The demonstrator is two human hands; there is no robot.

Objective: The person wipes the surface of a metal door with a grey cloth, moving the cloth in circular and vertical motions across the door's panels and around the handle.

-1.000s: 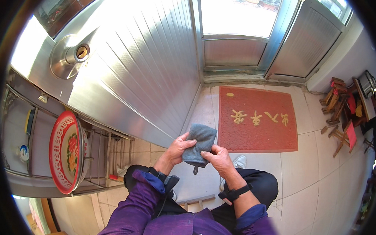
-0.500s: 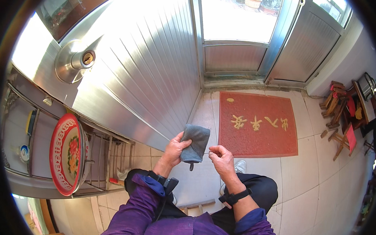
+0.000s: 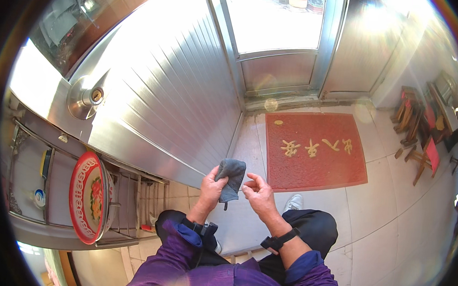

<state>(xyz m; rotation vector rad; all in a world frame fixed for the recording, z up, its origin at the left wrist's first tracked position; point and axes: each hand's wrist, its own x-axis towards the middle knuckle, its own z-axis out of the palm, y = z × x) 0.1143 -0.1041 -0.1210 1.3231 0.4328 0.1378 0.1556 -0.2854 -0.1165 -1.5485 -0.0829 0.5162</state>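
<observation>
Pinched in the fingers of the left hand, with the grey cloth creased and drooping over, flatter half a second ago. Now supported on that side alone, after a two-handed hold a second earlier. Seen just left of the right hand, with its fingertips loosely parted, apparently empty; left, too, of the red mat.

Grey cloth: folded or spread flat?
Folded over, not spread: the grey cloth bends over at its top, pinched in the left hand. Layers inside: cannot tell.
</observation>
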